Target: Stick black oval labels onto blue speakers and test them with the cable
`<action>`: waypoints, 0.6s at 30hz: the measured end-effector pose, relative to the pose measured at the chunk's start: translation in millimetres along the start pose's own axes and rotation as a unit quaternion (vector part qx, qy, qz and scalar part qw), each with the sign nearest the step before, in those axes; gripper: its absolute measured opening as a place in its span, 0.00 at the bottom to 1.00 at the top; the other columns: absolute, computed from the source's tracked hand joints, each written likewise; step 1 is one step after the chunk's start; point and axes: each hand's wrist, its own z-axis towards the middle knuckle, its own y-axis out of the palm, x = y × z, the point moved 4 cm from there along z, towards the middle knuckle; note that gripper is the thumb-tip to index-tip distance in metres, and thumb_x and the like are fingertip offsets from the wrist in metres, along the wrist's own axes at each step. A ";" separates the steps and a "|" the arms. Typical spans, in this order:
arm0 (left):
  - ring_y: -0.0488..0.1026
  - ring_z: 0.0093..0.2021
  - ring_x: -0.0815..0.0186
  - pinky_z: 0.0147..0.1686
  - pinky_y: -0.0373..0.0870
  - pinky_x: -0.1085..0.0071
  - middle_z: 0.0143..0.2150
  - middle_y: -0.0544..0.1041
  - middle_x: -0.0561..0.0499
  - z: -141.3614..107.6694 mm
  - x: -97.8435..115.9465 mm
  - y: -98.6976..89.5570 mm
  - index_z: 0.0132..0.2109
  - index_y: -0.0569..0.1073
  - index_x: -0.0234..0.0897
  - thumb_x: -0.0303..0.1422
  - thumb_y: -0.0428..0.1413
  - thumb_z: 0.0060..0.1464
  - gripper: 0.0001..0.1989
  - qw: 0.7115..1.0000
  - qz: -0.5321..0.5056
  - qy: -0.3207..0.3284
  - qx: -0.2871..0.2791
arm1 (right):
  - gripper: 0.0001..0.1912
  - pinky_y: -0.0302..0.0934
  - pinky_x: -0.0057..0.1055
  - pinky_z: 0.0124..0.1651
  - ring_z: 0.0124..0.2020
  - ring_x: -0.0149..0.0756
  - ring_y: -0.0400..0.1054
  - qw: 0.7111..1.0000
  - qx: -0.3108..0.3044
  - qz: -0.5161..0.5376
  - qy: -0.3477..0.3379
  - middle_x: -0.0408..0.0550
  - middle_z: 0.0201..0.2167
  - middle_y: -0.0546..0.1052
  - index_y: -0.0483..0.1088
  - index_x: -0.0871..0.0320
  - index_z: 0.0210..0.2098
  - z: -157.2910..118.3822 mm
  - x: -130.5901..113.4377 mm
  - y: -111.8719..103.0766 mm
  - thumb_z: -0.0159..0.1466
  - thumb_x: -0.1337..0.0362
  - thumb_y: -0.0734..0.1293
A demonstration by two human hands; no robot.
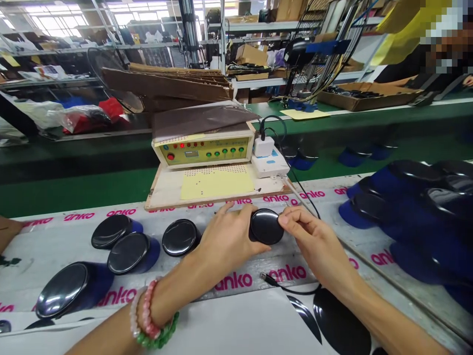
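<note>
My left hand (229, 231) wraps round a short, round piece with a glossy black top (266, 227), its face tilted toward me. My right hand (314, 236) pinches at the right rim of that same top with thumb and forefinger; whether anything thin lies between them cannot be made out. Just left of my left hand stands a similar black-topped piece (180, 237). Below the hands lies the plug of a black USB cable (269, 279). A white sheet (236, 323) with large black ovals (342, 320) covers the bench nearest me.
More blue pieces with black tops stand at left (62, 291) and crowd together at right (417, 212). Behind my hands sits a control box (207, 153) with buttons and a white adapter (269, 162) beside it. A green conveyor (74, 182) runs beyond. A person's arm shows at upper right.
</note>
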 end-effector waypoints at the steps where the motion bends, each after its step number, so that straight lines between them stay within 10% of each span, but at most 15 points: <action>1: 0.72 0.48 0.48 0.48 0.67 0.54 0.44 0.77 0.42 -0.2 0.4 -0.3 0.50 0.67 0.33 0.42 0.67 0.41 0.31 1.000 0.000 0.001 0.001 | 0.12 0.54 0.29 0.37 0.35 0.32 0.61 1.000 0.000 -0.006 -0.003 0.42 0.34 0.67 0.70 0.55 0.26 -0.3 -0.2 0.0 0.58 0.54 0.69; 18: 0.69 0.53 0.47 0.50 0.66 0.54 0.46 0.76 0.42 -1.5 3.7 0.4 0.49 0.68 0.33 0.42 0.66 0.43 0.29 0.999 0.030 0.016 0.001 | 0.10 0.58 0.29 0.34 0.33 0.32 0.63 0.978 0.037 -0.144 -0.148 0.44 0.32 0.66 0.64 0.56 0.26 -4.5 -10.4 3.7 0.63 0.61 0.65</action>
